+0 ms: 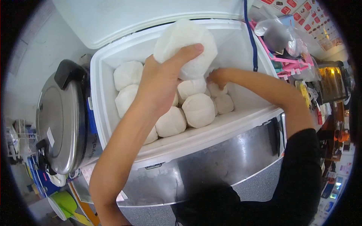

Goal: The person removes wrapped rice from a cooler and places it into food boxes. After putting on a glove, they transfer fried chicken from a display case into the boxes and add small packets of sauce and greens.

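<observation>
In my left hand (160, 81) I hold up a large, white, faceted round thing that looks like a peeled young coconut (188, 41). My thumb presses across its face, and it is above the open white cooler (264, 62). My right hand (217, 76) reaches down inside the cooler near its right wall. Its fingers curl over a smaller white peeled coconut (216, 90) and are partly hidden. More peeled coconuts (198, 110) sit close together on the cooler's floor, several of them along the left and front. My left forearm covers some of them.
Left of the cooler stands a big steel rice cooker (60, 116) with a black handle. The cooler's lid (151, 13) is raised behind it. A pink rack (290, 62) with plastic bags stands on the right. A steel surface (211, 158) lies in front, and a blue strap (251, 37) hangs at the back right.
</observation>
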Demonstrator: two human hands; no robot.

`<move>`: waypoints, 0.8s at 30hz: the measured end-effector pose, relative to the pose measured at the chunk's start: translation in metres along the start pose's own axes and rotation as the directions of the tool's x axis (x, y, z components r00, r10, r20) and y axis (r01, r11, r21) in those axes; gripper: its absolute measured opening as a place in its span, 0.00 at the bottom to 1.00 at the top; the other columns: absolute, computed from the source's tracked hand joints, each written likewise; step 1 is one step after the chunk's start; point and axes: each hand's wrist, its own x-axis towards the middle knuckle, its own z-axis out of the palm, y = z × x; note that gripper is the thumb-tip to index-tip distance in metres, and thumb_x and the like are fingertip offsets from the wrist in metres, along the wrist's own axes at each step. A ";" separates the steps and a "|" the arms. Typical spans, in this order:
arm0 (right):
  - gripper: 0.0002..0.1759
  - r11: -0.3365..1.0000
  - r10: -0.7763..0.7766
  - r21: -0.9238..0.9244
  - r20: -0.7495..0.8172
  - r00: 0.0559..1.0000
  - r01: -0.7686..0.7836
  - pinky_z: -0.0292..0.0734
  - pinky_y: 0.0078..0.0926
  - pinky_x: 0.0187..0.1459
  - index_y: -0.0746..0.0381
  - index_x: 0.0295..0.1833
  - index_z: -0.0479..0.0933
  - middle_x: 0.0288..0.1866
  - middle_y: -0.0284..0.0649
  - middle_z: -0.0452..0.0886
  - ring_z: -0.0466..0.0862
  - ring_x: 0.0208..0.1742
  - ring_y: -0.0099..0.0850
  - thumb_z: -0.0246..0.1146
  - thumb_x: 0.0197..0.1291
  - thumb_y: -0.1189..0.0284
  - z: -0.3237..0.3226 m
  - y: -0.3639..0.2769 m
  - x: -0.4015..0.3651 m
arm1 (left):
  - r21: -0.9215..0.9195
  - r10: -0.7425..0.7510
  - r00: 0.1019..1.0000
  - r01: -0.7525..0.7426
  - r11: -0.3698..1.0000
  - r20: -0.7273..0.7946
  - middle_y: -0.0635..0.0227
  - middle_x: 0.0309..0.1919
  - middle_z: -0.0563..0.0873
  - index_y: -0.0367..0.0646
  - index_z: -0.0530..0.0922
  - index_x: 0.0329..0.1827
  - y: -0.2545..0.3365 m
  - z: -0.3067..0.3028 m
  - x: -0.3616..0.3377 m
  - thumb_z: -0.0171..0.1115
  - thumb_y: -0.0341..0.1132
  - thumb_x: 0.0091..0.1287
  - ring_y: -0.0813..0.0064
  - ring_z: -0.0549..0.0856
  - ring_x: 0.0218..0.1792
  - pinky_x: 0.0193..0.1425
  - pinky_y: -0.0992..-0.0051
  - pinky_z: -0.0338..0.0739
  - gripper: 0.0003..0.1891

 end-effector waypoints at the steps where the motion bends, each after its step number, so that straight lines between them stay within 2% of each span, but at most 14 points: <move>1: 0.27 0.973 -0.018 0.231 0.032 0.999 0.010 0.79 0.41 0.47 0.64 0.38 0.84 0.43 0.49 0.85 0.85 0.47 0.42 0.78 0.32 0.58 0.002 -0.005 0.000 | -0.010 0.011 0.999 -0.011 1.000 -0.038 0.63 0.50 0.83 0.36 0.77 0.58 0.001 0.001 -0.002 0.72 0.42 0.59 0.72 0.82 0.51 0.55 0.69 0.77 0.27; 2: 0.29 0.895 -0.048 0.445 0.058 0.997 0.018 0.78 0.43 0.49 0.64 0.38 0.85 0.47 0.50 0.85 0.84 0.50 0.44 0.80 0.27 0.59 0.001 -0.005 0.003 | -0.024 0.024 0.996 -0.026 0.999 -0.082 0.63 0.50 0.83 0.36 0.77 0.58 0.002 0.001 -0.002 0.73 0.41 0.59 0.72 0.81 0.52 0.55 0.69 0.77 0.28; 3: 0.29 0.897 -0.045 0.442 0.065 0.997 0.012 0.78 0.43 0.49 0.64 0.38 0.85 0.47 0.50 0.85 0.84 0.50 0.44 0.80 0.27 0.59 -0.003 -0.003 0.004 | -0.032 0.024 0.997 -0.026 0.999 -0.079 0.63 0.50 0.83 0.36 0.77 0.58 0.003 0.001 -0.001 0.73 0.41 0.59 0.72 0.81 0.52 0.55 0.69 0.77 0.28; 5: 0.38 0.919 -0.246 0.374 0.306 0.920 0.121 0.78 0.43 0.52 0.63 0.51 0.83 0.58 0.53 0.80 0.81 0.57 0.48 0.80 0.28 0.58 -0.011 -0.001 0.002 | -0.029 0.000 0.994 -0.004 1.000 -0.105 0.63 0.51 0.83 0.35 0.76 0.59 0.004 0.002 -0.002 0.73 0.42 0.59 0.72 0.81 0.53 0.56 0.69 0.76 0.28; 6: 0.38 0.921 -0.237 0.372 0.312 0.920 0.111 0.78 0.43 0.52 0.63 0.51 0.83 0.58 0.53 0.80 0.81 0.57 0.48 0.80 0.28 0.58 -0.023 -0.002 -0.006 | -0.036 0.003 0.995 -0.007 0.999 -0.098 0.63 0.51 0.83 0.35 0.76 0.59 0.007 0.003 -0.003 0.73 0.42 0.59 0.72 0.81 0.53 0.56 0.69 0.76 0.28; 8: 0.47 0.936 -0.097 0.343 0.465 0.880 -0.078 0.77 0.44 0.55 0.64 0.61 0.78 0.67 0.54 0.74 0.78 0.62 0.47 0.81 0.29 0.56 -0.052 -0.009 -0.024 | -0.065 -0.002 0.988 -0.007 0.998 -0.152 0.64 0.51 0.83 0.34 0.76 0.58 0.011 0.005 -0.005 0.73 0.43 0.60 0.72 0.82 0.53 0.56 0.69 0.76 0.28; 9: 0.47 0.936 -0.094 0.343 0.471 0.877 -0.084 0.77 0.44 0.55 0.64 0.61 0.78 0.67 0.54 0.74 0.78 0.62 0.47 0.81 0.29 0.56 -0.055 -0.014 -0.021 | -0.071 -0.004 0.989 -0.006 0.997 -0.148 0.64 0.51 0.83 0.34 0.76 0.58 0.010 0.003 -0.006 0.73 0.43 0.60 0.72 0.82 0.53 0.56 0.69 0.76 0.28; 11: 0.51 0.943 -0.213 0.330 0.699 0.682 -0.043 0.75 0.47 0.58 0.65 0.65 0.74 0.69 0.54 0.72 0.76 0.64 0.46 0.82 0.32 0.55 -0.051 -0.016 -0.019 | -0.073 0.031 0.988 -0.042 0.996 -0.149 0.62 0.52 0.83 0.34 0.76 0.59 0.007 0.002 -0.002 0.72 0.43 0.62 0.72 0.82 0.54 0.57 0.68 0.77 0.28; 13: 0.53 0.871 -0.314 0.490 0.602 0.735 -0.029 0.78 0.40 0.53 0.65 0.66 0.72 0.62 0.51 0.78 0.80 0.57 0.45 0.82 0.32 0.53 -0.009 -0.029 -0.016 | -0.085 0.018 0.989 -0.031 0.996 -0.147 0.62 0.53 0.83 0.33 0.76 0.60 0.008 0.005 -0.002 0.71 0.42 0.62 0.71 0.82 0.55 0.58 0.68 0.77 0.28; 15: 0.60 0.822 -0.378 0.558 0.378 0.845 0.118 0.77 0.40 0.56 0.64 0.71 0.65 0.66 0.49 0.75 0.77 0.61 0.45 0.82 0.32 0.51 -0.029 -0.037 -0.050 | -0.076 0.022 0.984 -0.036 0.996 -0.176 0.61 0.55 0.83 0.33 0.75 0.61 0.005 0.001 0.001 0.70 0.41 0.64 0.71 0.81 0.57 0.59 0.68 0.77 0.27; 16: 0.64 0.631 -0.492 0.776 0.406 0.770 -0.006 0.76 0.43 0.57 0.63 0.75 0.58 0.68 0.47 0.73 0.75 0.65 0.44 0.82 0.32 0.50 0.023 -0.027 -0.001 | -0.074 0.032 0.983 -0.046 0.996 -0.178 0.62 0.56 0.82 0.33 0.75 0.62 0.000 -0.002 0.003 0.70 0.40 0.64 0.70 0.81 0.57 0.60 0.68 0.77 0.27; 17: 0.57 0.711 -0.403 0.702 0.455 0.794 -0.041 0.77 0.44 0.54 0.64 0.70 0.67 0.63 0.47 0.77 0.78 0.60 0.43 0.82 0.35 0.50 -0.004 -0.030 -0.021 | -0.064 0.010 0.987 -0.020 0.998 -0.160 0.62 0.56 0.82 0.33 0.75 0.62 0.001 -0.001 0.001 0.69 0.40 0.65 0.70 0.81 0.58 0.60 0.68 0.77 0.27; 19: 0.53 0.742 -0.334 0.667 0.459 0.823 -0.070 0.78 0.43 0.52 0.64 0.67 0.69 0.61 0.46 0.77 0.78 0.58 0.42 0.80 0.36 0.49 -0.011 -0.035 -0.025 | -0.055 0.002 0.994 -0.008 0.998 -0.107 0.62 0.57 0.82 0.33 0.75 0.62 0.003 0.001 0.001 0.69 0.40 0.65 0.70 0.81 0.58 0.61 0.68 0.77 0.27; 24: 0.46 0.758 -0.274 0.648 0.423 0.864 -0.076 0.79 0.39 0.48 0.64 0.61 0.75 0.57 0.44 0.79 0.80 0.53 0.39 0.78 0.40 0.48 -0.017 -0.041 -0.018 | -0.066 -0.010 0.988 0.000 0.998 -0.154 0.61 0.59 0.80 0.34 0.73 0.64 -0.001 -0.010 0.005 0.66 0.41 0.68 0.69 0.80 0.59 0.62 0.67 0.77 0.27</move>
